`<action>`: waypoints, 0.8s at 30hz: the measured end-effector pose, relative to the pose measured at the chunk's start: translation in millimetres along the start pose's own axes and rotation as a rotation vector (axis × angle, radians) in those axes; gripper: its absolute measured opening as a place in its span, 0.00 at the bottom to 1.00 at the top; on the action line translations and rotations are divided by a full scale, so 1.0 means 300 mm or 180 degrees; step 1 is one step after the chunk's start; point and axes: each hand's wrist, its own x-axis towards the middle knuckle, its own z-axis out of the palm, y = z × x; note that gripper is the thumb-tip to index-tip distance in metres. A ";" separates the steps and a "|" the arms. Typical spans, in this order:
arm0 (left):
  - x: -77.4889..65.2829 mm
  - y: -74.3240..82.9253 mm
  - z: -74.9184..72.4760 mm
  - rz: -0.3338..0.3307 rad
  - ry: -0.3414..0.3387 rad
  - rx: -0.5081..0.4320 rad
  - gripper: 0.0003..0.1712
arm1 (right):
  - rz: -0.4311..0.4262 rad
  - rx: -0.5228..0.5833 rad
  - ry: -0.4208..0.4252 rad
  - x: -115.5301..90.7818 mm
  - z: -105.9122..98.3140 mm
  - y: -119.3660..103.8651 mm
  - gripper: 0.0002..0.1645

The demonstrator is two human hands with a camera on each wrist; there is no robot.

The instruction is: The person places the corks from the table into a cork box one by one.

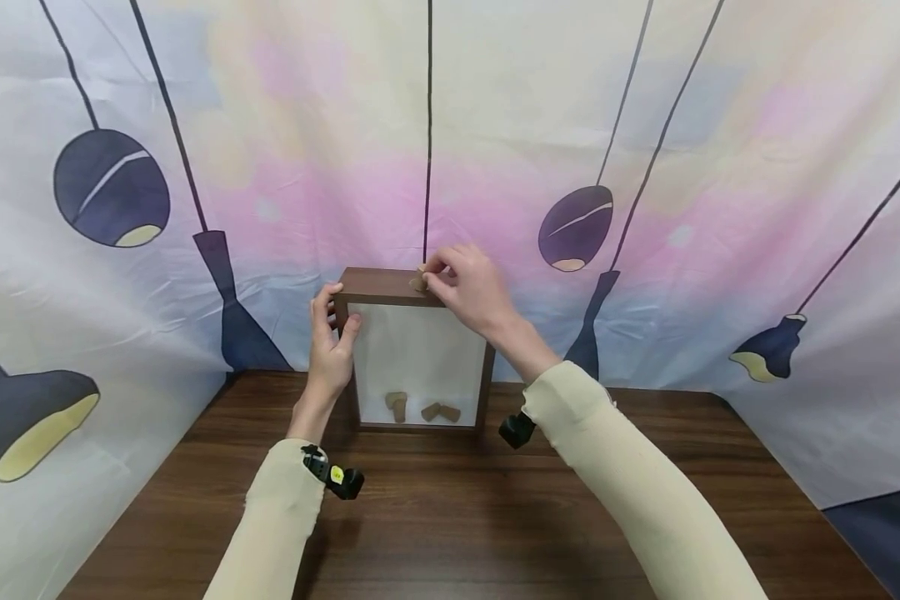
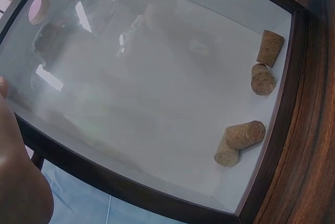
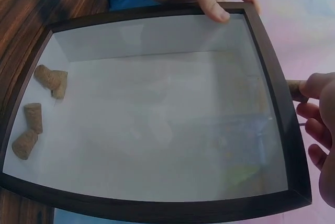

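Note:
A shadow box frame [image 1: 414,427] with a dark wooden rim and clear front stands upright on the table. Behind its front, several corks [image 2: 244,134] lie along the bottom, in two clusters. My left hand [image 1: 332,350] grips the box at its upper left corner, thumb on the front edge and fingers round the side. At the top edge, my right hand [image 1: 474,287] pinches another cork [image 3: 297,91] between thumb and fingertips. That cork stands on end, right at the top panel. A round hole [image 2: 39,9] in that panel shows through the glass in the left wrist view.
Dark wood-grain table [image 1: 450,517] spreads in front of and beside the box. A patterned cloth [image 1: 330,167] with printed lamps hangs close behind it and along both sides. Small black cameras [image 1: 345,482] are strapped to both wrists.

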 end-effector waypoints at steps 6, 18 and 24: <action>-0.005 0.010 0.002 -0.0050 -0.0007 0.0031 0.26 | 0.0104 0.0113 -0.0025 -0.001 0.004 0.002 0.04; -0.003 0.017 0.012 0.0021 -0.0021 0.0009 0.26 | 0.0162 0.0002 -0.0065 -0.009 0.011 0.005 0.04; -0.005 0.021 0.011 -0.0055 -0.0003 -0.0017 0.26 | 0.0108 0.0158 0.0158 -0.046 -0.005 0.031 0.07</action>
